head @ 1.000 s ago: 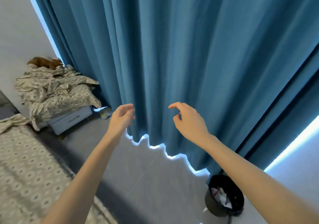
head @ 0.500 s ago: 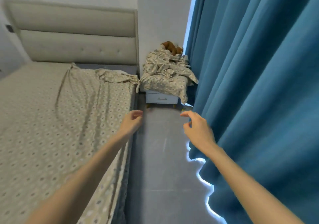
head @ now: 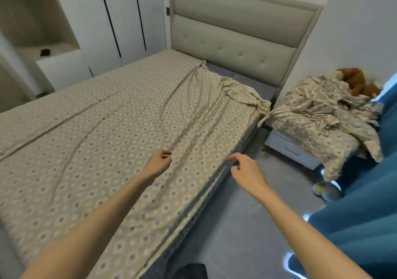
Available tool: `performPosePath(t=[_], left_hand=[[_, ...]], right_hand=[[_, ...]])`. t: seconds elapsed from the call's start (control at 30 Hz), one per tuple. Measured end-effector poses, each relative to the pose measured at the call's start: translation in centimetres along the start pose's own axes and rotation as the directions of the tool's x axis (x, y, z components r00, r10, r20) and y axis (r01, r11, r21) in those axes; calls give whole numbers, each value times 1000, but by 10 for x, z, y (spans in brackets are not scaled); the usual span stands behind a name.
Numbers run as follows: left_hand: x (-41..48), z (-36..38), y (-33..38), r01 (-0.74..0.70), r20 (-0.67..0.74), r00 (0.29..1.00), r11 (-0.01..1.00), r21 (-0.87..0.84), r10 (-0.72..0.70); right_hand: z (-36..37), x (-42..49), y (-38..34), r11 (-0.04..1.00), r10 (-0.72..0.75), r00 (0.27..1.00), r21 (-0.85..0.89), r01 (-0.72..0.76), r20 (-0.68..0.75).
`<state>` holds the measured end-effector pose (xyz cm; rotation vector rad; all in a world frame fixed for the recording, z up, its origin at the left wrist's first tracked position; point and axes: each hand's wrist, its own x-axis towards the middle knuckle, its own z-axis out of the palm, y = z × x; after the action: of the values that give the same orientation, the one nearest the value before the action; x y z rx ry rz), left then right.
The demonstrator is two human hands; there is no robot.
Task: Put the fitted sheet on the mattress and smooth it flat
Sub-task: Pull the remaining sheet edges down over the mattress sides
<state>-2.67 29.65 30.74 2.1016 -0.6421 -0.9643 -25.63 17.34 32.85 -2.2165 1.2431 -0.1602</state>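
Covering most of the mattress [head: 232, 73], the patterned fitted sheet [head: 129, 117] lies spread over the bed w/ long ridges running toward the headboard [head: 236, 31]. The head corner on your side is bunched up and not yet hooked, leaving a grey strip of mattress bare. Judged from this: spreading approx. done, that corner + the smoothing left; far corners can't be told. Your left hand [head: 158, 163] is at or just above the sheet near the bed's edge, forearm stretched fwd, grip loose, fingers lightly curled on nothing. Your right hand [head: 247, 173] hangs beside the edge over the floor [head: 247, 225], forefinger and thumb apart, grip empty too. Beyond: crumpled bedding [head: 318, 111] piled on a nightstand [head: 292, 149], blue curtain [head: 365, 235] at right.
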Motion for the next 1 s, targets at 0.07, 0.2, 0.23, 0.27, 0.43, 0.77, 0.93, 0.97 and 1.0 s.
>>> performPosePath(t=[0.07,0.2,0.23,0.27,0.43,0.77,0.93,0.97,1.0], left_hand=[[15,-4,-3,51,-17,999,999,0,-51],[41,-11,-6,136,-117,984,990,-25,-138],[45,-16,-14,184,-163,968,981,-58,-191],[45,-15,-16,194,-173,964,979,-61,-202],[29,-19,-46,303,-290,897,942,-143,-333],[-91,19,-135,556,-450,600,749,-361,-662],[-147,46,-178,587,-484,480,678,-443,-732],[-158,50,-189,591,-481,465,666,-456,-743],[-173,52,-203,598,-474,453,652,-467,-755]], right_hand=[[8,28,0,998,-52,997,-26,54,60],[13,80,-11,987,-148,971,-41,158,190],[22,99,-20,977,-186,946,-52,206,266],[26,103,-20,974,-194,939,-61,219,283],[59,132,-38,924,-297,837,-83,373,459],[138,101,-53,731,-430,452,7,683,782],[173,61,-53,659,-412,324,34,751,852],[179,51,-53,650,-399,309,29,760,864],[191,38,-53,642,-385,297,22,767,874]])
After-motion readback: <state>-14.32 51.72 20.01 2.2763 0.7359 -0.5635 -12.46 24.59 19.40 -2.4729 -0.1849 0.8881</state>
